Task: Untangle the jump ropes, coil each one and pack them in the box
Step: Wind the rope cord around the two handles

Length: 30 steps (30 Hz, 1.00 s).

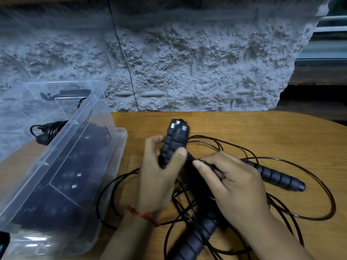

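Observation:
My left hand [159,177] grips two black ribbed jump-rope handles [174,141] held upright together, their silver ends up. My right hand [234,182] pinches a thin black cord [203,162] just right of those handles. Loose black cord [309,216] loops in a tangle over the wooden table under both hands. Another black handle [277,177] lies flat to the right of my right hand. A further handle [197,239] lies below my hands, near the front edge. The clear plastic box [112,166] at left holds several coiled black ropes.
The box's clear lid [47,102] stands open against the rough grey wall [187,62]. One coiled black rope [48,131] sits behind the box. Bare wooden table [262,132] shows at the back right. A dark object [3,243] is at the lower left corner.

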{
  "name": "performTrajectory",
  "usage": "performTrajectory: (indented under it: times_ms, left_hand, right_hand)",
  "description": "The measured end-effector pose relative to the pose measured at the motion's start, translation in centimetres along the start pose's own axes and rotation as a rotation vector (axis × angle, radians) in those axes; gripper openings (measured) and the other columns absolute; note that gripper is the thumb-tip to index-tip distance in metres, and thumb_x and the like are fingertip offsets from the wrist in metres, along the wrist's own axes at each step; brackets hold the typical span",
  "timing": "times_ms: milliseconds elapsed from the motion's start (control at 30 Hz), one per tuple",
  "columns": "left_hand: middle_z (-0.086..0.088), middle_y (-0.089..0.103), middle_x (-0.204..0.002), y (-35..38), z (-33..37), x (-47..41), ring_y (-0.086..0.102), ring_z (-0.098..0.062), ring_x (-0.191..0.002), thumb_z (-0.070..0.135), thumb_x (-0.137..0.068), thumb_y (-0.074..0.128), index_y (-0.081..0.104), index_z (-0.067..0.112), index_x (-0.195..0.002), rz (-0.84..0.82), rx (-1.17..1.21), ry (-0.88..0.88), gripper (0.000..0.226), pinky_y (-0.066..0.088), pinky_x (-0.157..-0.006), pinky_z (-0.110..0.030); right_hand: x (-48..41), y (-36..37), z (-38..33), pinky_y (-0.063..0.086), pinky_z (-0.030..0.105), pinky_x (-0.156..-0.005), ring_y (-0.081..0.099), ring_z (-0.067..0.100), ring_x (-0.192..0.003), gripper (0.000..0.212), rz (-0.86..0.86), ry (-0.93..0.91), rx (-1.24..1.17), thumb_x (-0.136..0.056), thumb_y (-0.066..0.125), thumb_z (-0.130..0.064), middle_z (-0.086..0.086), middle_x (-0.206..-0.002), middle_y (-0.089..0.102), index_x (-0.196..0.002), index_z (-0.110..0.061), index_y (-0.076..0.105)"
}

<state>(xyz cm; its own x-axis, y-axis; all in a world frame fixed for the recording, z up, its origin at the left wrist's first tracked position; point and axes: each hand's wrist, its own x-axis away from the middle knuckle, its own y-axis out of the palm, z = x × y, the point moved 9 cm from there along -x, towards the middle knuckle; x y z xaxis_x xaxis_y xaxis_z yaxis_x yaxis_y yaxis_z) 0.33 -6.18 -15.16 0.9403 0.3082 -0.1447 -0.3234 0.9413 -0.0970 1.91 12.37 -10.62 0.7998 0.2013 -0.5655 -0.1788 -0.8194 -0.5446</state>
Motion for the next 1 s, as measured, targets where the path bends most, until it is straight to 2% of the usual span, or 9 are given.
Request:
performTrajectory:
  times_ms: [33, 133, 267, 367, 467, 567, 700, 833, 1000]
  left_hand:
    - [-0.002, 0.074, -0.1, 0.7, 0.7, 0.4, 0.072, -0.017, -0.084, 0.046, -0.08, 0.073, 0.052, 0.025, -0.124, -0.038, -0.046, 0.034, 0.054, 0.057, -0.072, -0.028]
    - [-0.005, 0.074, -0.097, 1.8, 1.0, 0.8, 0.07, -0.023, -0.079, 0.023, -0.078, 0.071, 0.047, 0.023, -0.125, -0.123, -0.031, 0.035, 0.053, 0.055, -0.069, -0.024]
    - [-0.008, 0.071, -0.097, 1.9, 0.6, 0.6, 0.062, -0.011, -0.073, 0.02, -0.077, 0.067, 0.046, 0.023, -0.126, -0.196, -0.038, 0.004, 0.054, 0.049, -0.067, -0.019]
    - [-0.006, 0.071, -0.109, 2.3, -0.1, 0.5, 0.069, -0.011, -0.09, 0.024, -0.087, 0.072, 0.044, 0.024, -0.13, -0.222, -0.012, -0.049, 0.052, 0.052, -0.075, -0.016]
    - [0.0, 0.073, -0.11, 1.7, -1.1, 0.0, 0.07, -0.011, -0.091, 0.035, -0.087, 0.07, 0.048, 0.029, -0.131, -0.147, 0.072, -0.088, 0.049, 0.052, -0.075, -0.024]
    - [-0.002, 0.074, -0.103, 0.5, -1.0, -0.3, 0.067, -0.019, -0.084, 0.028, -0.097, 0.069, 0.06, 0.035, -0.125, -0.041, 0.234, -0.089, 0.03, 0.05, -0.067, -0.03]
    - [0.004, 0.074, -0.106, 0.4, 0.2, -0.3, 0.069, -0.014, -0.091, 0.019, -0.107, 0.06, 0.063, 0.031, -0.131, -0.003, 0.043, 0.056, 0.028, 0.053, -0.07, -0.028]
    - [0.005, 0.068, -0.087, -0.3, -0.1, -0.3, 0.059, -0.017, -0.072, 0.032, -0.101, 0.054, 0.068, 0.033, -0.119, 0.11, 0.031, 0.05, 0.023, 0.047, -0.067, -0.035]
    - [0.002, 0.067, -0.077, -0.8, 0.0, -0.4, 0.056, -0.016, -0.061, 0.038, -0.097, 0.054, 0.07, 0.03, -0.109, 0.17, -0.015, 0.024, 0.022, 0.045, -0.061, -0.034]
  right_hand:
    - [-0.1, -0.2, 0.6, 0.05, 0.035, -0.059, 0.064, 0.012, -0.073, 0.018, 0.021, 0.041, -0.046, -0.103, 0.069, -0.038, -0.014, -0.081, 0.064, -0.097, -0.024, 0.077]
    - [-0.4, -0.1, 1.2, 0.049, 0.038, -0.06, 0.063, 0.016, -0.072, 0.013, 0.036, 0.057, -0.081, -0.1, 0.071, -0.035, -0.011, -0.078, 0.065, -0.093, -0.024, 0.076]
    - [-0.3, 0.0, 2.2, 0.048, 0.037, -0.062, 0.063, 0.019, -0.072, 0.013, 0.044, 0.141, -0.118, -0.099, 0.072, -0.035, -0.008, -0.073, 0.064, -0.089, -0.027, 0.076]
    - [-0.4, -0.3, 3.1, 0.049, 0.037, -0.062, 0.063, 0.019, -0.071, 0.012, 0.059, 0.182, -0.14, -0.098, 0.072, -0.035, -0.009, -0.07, 0.062, -0.087, -0.03, 0.075]
    - [-0.2, 0.0, 3.0, 0.05, 0.036, -0.063, 0.064, 0.018, -0.072, 0.011, 0.046, 0.179, -0.141, -0.097, 0.074, -0.034, -0.009, -0.071, 0.064, -0.088, -0.03, 0.076]
    - [0.0, 0.9, 2.3, 0.05, 0.036, -0.061, 0.065, 0.014, -0.073, 0.013, -0.006, 0.126, -0.101, -0.1, 0.073, -0.036, -0.012, -0.076, 0.065, -0.092, -0.027, 0.078]
    - [0.1, 2.0, 1.1, 0.053, 0.035, -0.061, 0.066, 0.008, -0.076, 0.021, -0.09, -0.004, -0.015, -0.104, 0.065, -0.043, -0.016, -0.083, 0.067, -0.096, -0.027, 0.076]
    - [0.3, 2.4, -0.3, 0.05, 0.034, -0.057, 0.059, 0.006, -0.069, 0.023, -0.146, -0.112, 0.011, -0.105, 0.066, -0.041, -0.015, -0.078, 0.063, -0.092, -0.023, 0.073]
    - [0.6, 2.5, -1.7, 0.046, 0.027, -0.055, 0.057, 0.006, -0.066, 0.025, -0.187, -0.205, 0.067, -0.106, 0.064, -0.041, -0.014, -0.075, 0.059, -0.09, -0.024, 0.072]
